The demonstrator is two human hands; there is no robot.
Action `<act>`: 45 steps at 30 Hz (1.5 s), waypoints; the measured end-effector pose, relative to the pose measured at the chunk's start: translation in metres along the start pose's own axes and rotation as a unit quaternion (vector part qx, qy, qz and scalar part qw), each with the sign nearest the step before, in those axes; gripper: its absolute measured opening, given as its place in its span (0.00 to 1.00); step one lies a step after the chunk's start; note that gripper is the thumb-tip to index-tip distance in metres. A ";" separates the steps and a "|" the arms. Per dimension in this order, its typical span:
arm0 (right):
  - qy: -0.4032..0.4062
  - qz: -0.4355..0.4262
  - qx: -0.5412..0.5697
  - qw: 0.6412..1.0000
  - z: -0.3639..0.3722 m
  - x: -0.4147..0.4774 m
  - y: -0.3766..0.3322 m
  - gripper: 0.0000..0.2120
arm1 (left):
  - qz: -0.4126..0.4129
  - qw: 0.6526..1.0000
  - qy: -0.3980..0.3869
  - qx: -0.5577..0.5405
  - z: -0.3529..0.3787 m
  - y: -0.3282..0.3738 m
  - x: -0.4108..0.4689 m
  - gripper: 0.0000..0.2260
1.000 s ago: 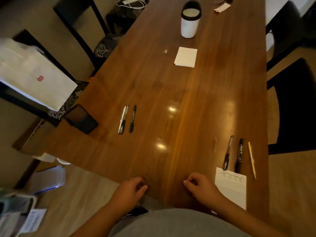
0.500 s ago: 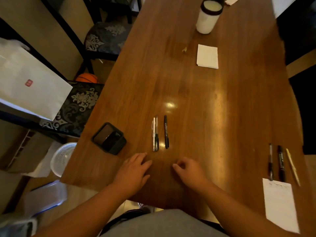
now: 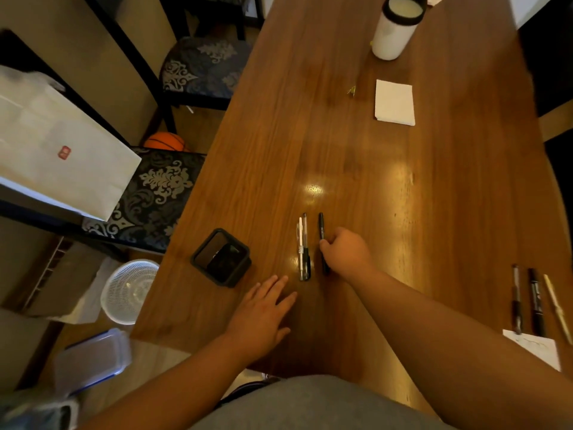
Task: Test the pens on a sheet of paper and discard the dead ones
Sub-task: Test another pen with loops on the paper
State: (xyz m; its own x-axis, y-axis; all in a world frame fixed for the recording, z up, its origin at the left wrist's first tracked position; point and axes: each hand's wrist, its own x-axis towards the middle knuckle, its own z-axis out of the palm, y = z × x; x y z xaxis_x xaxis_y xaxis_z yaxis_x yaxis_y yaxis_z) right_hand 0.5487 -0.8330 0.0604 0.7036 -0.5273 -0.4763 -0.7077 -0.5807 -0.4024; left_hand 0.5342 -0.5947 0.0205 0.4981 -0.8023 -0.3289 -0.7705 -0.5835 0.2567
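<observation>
Mid-frame, the right hand (image 3: 347,252) pinches the black pen (image 3: 321,225), which lies just right of two other pens (image 3: 304,246); lifting it level by the barrel's middle should spare those neighbours on the way to the sheet of paper (image 3: 536,349) at lower right. The left hand (image 3: 260,315) rests flat, fingers spread, on the glossy wooden table (image 3: 341,135), and a white basket (image 3: 130,290) stands on the floor at lower left.
</observation>
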 end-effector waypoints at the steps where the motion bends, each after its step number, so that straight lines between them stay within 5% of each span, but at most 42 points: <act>1: -0.006 0.002 -0.009 1.000 -0.001 0.002 -0.002 0.10 | -0.002 1.000 -0.002 0.001 -0.001 0.001 0.000 0.33; 14: -0.052 0.011 -0.064 0.997 -0.004 -0.009 0.011 0.06 | -0.038 0.999 -0.010 -0.022 -0.008 0.014 -0.005 0.33; 19: -0.099 0.045 0.065 0.992 -0.006 -0.042 0.035 0.10 | -0.052 0.997 -0.011 -0.056 -0.014 0.022 -0.008 0.27; 22: -0.116 0.112 0.247 0.956 -0.010 -0.070 0.049 0.08 | -0.062 0.991 0.002 -0.122 -0.020 0.031 -0.012 0.22; 27: -0.122 0.183 0.497 0.839 -0.019 -0.120 0.080 0.04 | -0.035 0.980 -0.010 -0.195 -0.028 0.055 -0.011 0.17; 36: -0.004 0.295 0.617 0.729 -0.034 -0.183 0.164 0.16 | 0.117 0.971 -0.031 -0.205 -0.042 0.157 0.017 0.15; 45: -0.009 0.270 0.566 0.779 -0.081 -0.197 0.277 0.27 | 0.129 0.967 -0.039 -0.218 -0.031 0.293 0.057 0.11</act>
State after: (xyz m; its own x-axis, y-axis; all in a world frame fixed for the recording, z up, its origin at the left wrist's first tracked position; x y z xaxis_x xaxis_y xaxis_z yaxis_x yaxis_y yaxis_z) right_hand 0.2198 -0.9399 0.1060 0.2890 -0.4908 -0.8219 -0.5115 0.6466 -0.5660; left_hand 0.3493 -0.8153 0.1052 0.2670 -0.9264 -0.2657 -0.6162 -0.3760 0.6920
